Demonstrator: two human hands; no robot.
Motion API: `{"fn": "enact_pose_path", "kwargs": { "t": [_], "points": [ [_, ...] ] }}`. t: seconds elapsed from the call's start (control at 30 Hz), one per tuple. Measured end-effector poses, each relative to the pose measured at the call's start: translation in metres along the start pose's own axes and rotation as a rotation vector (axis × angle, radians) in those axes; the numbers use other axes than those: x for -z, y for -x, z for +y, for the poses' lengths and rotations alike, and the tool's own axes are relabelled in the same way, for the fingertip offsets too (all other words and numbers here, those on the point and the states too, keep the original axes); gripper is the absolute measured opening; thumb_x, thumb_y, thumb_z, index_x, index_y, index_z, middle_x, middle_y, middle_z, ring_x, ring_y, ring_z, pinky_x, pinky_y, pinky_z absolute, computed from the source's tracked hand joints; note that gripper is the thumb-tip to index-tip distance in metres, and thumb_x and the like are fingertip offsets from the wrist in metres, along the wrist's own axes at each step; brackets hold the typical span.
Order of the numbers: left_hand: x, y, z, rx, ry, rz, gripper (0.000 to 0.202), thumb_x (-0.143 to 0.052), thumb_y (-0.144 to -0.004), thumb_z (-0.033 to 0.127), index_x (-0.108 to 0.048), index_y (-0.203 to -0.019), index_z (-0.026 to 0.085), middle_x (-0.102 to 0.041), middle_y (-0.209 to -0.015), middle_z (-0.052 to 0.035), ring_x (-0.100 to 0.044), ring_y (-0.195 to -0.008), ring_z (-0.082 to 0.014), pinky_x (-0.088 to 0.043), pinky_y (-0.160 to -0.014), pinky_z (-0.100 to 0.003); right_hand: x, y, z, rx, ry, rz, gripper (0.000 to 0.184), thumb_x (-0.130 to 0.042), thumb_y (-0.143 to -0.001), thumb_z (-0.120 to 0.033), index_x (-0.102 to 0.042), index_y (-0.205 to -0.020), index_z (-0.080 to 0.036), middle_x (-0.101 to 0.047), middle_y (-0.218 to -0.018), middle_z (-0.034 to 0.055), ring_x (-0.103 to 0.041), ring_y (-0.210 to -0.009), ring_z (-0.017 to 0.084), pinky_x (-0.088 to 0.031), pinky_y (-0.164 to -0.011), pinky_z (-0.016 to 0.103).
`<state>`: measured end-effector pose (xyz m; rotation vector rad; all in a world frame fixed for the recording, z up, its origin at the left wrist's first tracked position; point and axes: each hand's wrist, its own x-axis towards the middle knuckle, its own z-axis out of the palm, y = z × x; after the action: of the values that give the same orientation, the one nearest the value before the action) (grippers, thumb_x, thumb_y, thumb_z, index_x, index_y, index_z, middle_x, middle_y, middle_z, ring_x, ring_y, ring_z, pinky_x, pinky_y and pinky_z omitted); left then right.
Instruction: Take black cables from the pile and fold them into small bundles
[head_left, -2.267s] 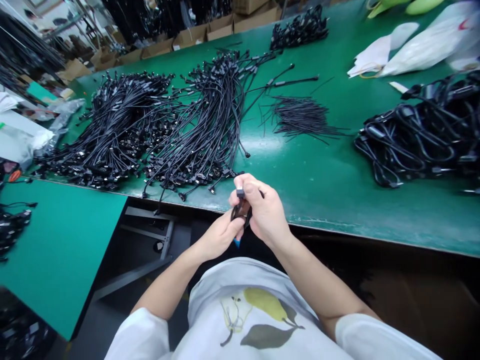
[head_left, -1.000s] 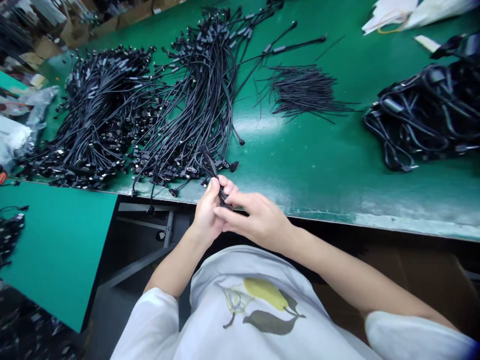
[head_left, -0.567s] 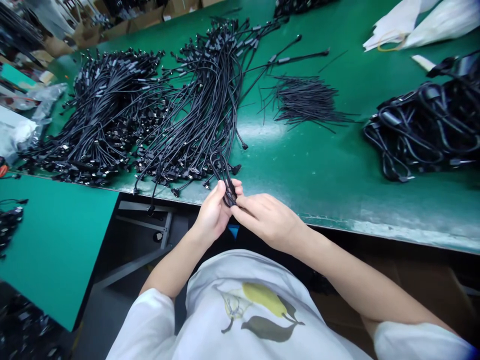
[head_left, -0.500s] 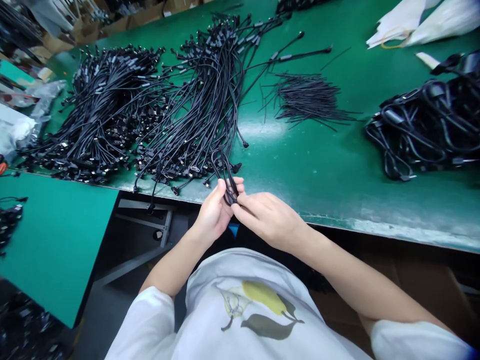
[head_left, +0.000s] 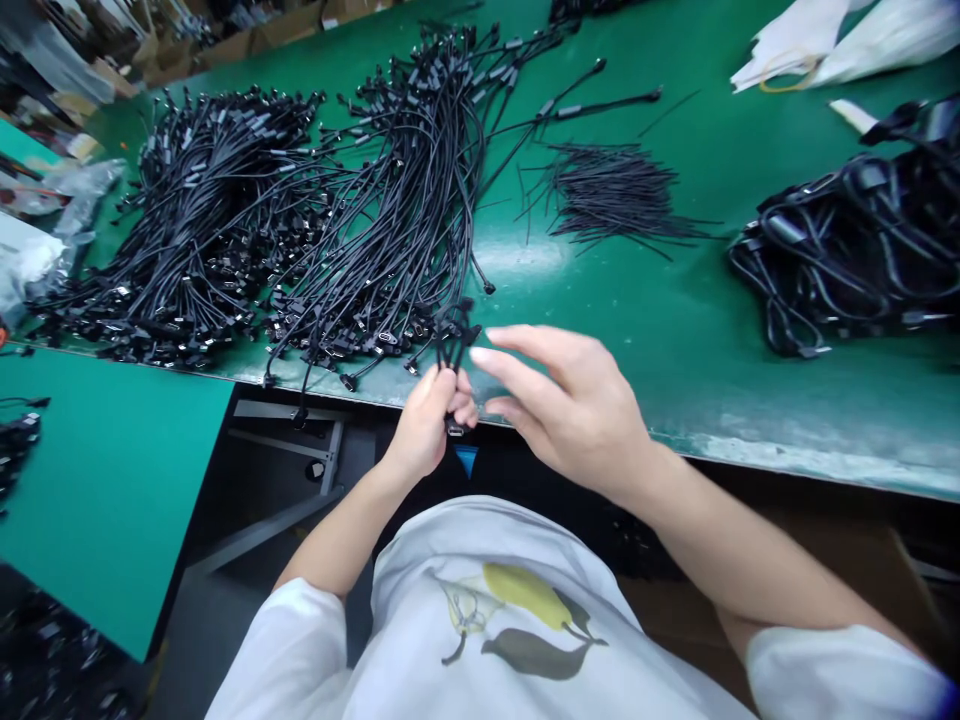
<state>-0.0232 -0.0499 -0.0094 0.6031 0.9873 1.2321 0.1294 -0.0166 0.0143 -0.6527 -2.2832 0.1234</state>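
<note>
My left hand [head_left: 431, 415] is closed around a folded black cable [head_left: 452, 350] at the table's front edge. Its loops and ends stick up above the fist, and a connector shows below the fingers. Just to the right, my right hand [head_left: 574, 405] is held with its fingers apart and nothing between them, the fingertips close to the cable but apart from it. Behind my left hand lies a pile of loose black cables [head_left: 420, 190] with small connectors at their ends. Short thin black ties [head_left: 619, 195] form a heap beyond my right hand.
Another cable pile [head_left: 210, 200] spreads at the left of the green table [head_left: 600, 310]. Bundled, coiled cables [head_left: 855, 240] sit at the right. White bags [head_left: 870, 45] lie at the far right. A lower green surface [head_left: 97, 480] stands at the left.
My right hand has let go of the cable, moved right and spread its fingers. My left hand has closed into a fist round the cable, which was held as an open loop before.
</note>
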Motion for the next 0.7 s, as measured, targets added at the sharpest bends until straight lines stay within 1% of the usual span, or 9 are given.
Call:
{"fn": "enact_pose_path", "kwargs": {
  "t": [0.07, 0.1, 0.2, 0.23, 0.3, 0.37, 0.47, 0.57, 0.7],
  "points": [
    [0.005, 0.006, -0.003, 0.099, -0.099, -0.113, 0.039, -0.065, -0.084, 0.045, -0.047, -0.064, 0.017, -0.034, -0.054, 0.006, -0.04, -0.049, -0.0086, -0.038, -0.051, -0.023, 0.002, -0.006, 0.013, 0.182, 0.075, -0.092, 0.03, -0.043, -0.096, -0.017, -0.057, -0.121, -0.024, -0.062, -0.122, 0.0084, -0.053, -0.116, 0.024, -0.035, -0.104, 0.05],
    [0.008, 0.009, -0.003, 0.155, -0.139, -0.157, 0.041, -0.064, -0.084, 0.048, -0.047, -0.063, 0.017, -0.032, -0.052, 0.0065, -0.038, -0.048, -0.0083, -0.038, -0.05, -0.023, 0.001, -0.007, 0.018, 0.278, 0.095, -0.177, 0.026, -0.04, -0.097, -0.018, -0.059, -0.114, -0.023, -0.065, -0.112, 0.0073, -0.056, -0.108, 0.022, -0.036, -0.102, 0.05],
    [0.019, 0.021, 0.0, 0.306, -0.245, -0.294, 0.046, -0.053, -0.088, 0.057, -0.054, -0.071, 0.014, -0.032, -0.053, 0.007, -0.034, -0.046, -0.0074, -0.037, -0.049, -0.023, 0.001, 0.001, 0.025, 0.384, 0.122, -0.399, 0.029, -0.039, -0.101, -0.029, -0.06, -0.084, -0.019, -0.06, -0.076, 0.0038, -0.053, -0.069, 0.017, -0.044, -0.072, 0.035],
    [0.022, 0.024, 0.002, 0.343, -0.29, -0.343, 0.046, -0.05, -0.09, 0.057, -0.056, -0.076, 0.013, -0.034, -0.055, 0.0063, -0.035, -0.048, -0.0076, -0.038, -0.05, -0.023, 0.003, 0.006, 0.024, 0.382, 0.129, -0.447, 0.033, -0.039, -0.101, -0.033, -0.058, -0.079, -0.018, -0.057, -0.071, 0.0031, -0.049, -0.062, 0.016, -0.039, -0.061, 0.032],
    [0.027, 0.027, 0.005, 0.389, -0.368, -0.426, 0.041, -0.049, -0.092, 0.052, -0.059, -0.083, 0.012, -0.038, -0.059, 0.0049, -0.039, -0.052, -0.0085, -0.044, -0.055, -0.025, 0.009, 0.015, 0.02, 0.352, 0.126, -0.518, 0.033, -0.04, -0.101, -0.031, -0.058, -0.079, -0.016, -0.055, -0.07, 0.0035, -0.046, -0.059, 0.015, -0.03, -0.052, 0.031],
    [0.027, 0.026, 0.007, 0.392, -0.416, -0.464, 0.037, -0.05, -0.093, 0.048, -0.06, -0.086, 0.012, -0.041, -0.06, 0.0043, -0.042, -0.055, -0.0096, -0.049, -0.062, -0.028, 0.017, 0.02, 0.019, 0.244, 0.066, -0.587, 0.026, -0.042, -0.099, -0.023, -0.061, -0.085, -0.014, -0.057, -0.074, 0.0048, -0.049, -0.063, 0.015, -0.03, -0.053, 0.03],
    [0.025, 0.021, 0.007, 0.342, -0.482, -0.446, 0.038, -0.05, -0.093, 0.048, -0.06, -0.084, 0.013, -0.042, -0.06, 0.0037, -0.045, -0.055, -0.0101, -0.05, -0.061, -0.027, 0.028, 0.019, 0.029, -0.083, -0.266, -0.648, 0.015, -0.051, -0.095, -0.02, -0.064, -0.098, -0.014, -0.064, -0.09, 0.0067, -0.058, -0.079, 0.016, -0.041, -0.065, 0.027],
    [0.025, 0.015, 0.006, 0.345, -0.455, -0.446, 0.038, -0.05, -0.092, 0.049, -0.06, -0.086, 0.012, -0.04, -0.06, 0.0041, -0.042, -0.053, -0.0088, -0.044, -0.053, -0.022, 0.031, 0.016, 0.043, -0.437, -0.724, -0.604, 0.025, -0.058, -0.092, -0.03, -0.062, -0.114, -0.018, -0.067, -0.105, 0.0047, -0.061, -0.094, 0.016, -0.045, -0.081, 0.028],
    [0.029, 0.012, 0.008, 0.463, -0.296, -0.574, 0.038, -0.05, -0.093, 0.048, -0.061, -0.089, 0.012, -0.039, -0.064, 0.0035, -0.039, -0.054, -0.0081, -0.043, -0.051, -0.022, 0.03, 0.019, 0.046, -0.656, -1.216, -0.603, 0.037, -0.066, -0.085, -0.04, -0.064, -0.113, -0.016, -0.067, -0.106, 0.0048, -0.06, -0.098, 0.018, -0.044, -0.088, 0.03]
  ]
}}
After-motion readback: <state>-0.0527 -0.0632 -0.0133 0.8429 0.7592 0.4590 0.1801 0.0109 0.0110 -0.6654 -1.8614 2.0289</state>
